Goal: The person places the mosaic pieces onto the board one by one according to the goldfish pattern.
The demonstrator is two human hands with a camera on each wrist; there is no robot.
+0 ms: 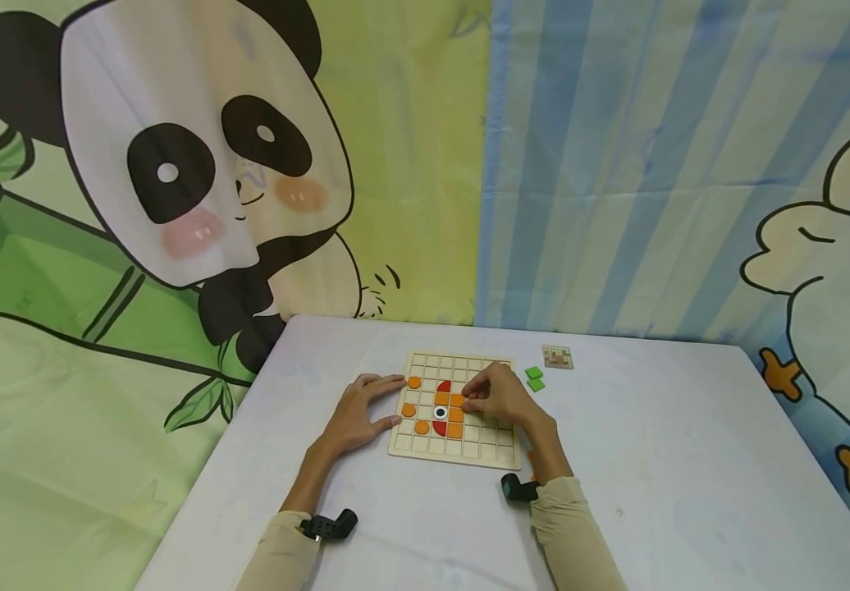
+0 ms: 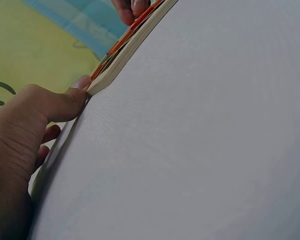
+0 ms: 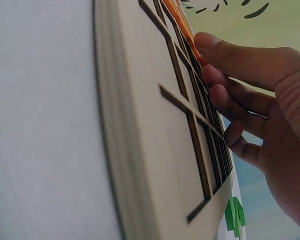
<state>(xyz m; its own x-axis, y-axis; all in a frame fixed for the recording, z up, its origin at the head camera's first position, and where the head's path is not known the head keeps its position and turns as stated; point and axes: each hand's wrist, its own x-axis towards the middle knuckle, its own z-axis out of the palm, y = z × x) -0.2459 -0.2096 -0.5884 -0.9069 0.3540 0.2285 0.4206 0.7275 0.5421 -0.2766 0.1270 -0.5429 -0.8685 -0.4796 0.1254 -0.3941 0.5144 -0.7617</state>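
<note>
A wooden grid board (image 1: 480,450) lies on the white table. Orange square tiles (image 1: 454,430), red curved pieces (image 1: 444,386) and a white tile with a dark round eye (image 1: 440,413) form a cluster on it. Orange discs (image 1: 413,382) sit along its left side. My left hand (image 1: 354,417) rests at the board's left edge, fingers and thumb spread, the thumb (image 2: 81,82) touching the rim. Over the middle of the board, my right hand (image 1: 499,396) pinches an orange square tile (image 1: 458,400) at the cluster's right side, thumb and forefinger at its edge.
Green tiles (image 1: 535,373) lie off the board's right edge, with a small patterned card (image 1: 558,356) beyond them. Some orange pieces (image 1: 532,465) are partly hidden under my right forearm. Printed cloth with a panda hangs behind the table (image 1: 654,394).
</note>
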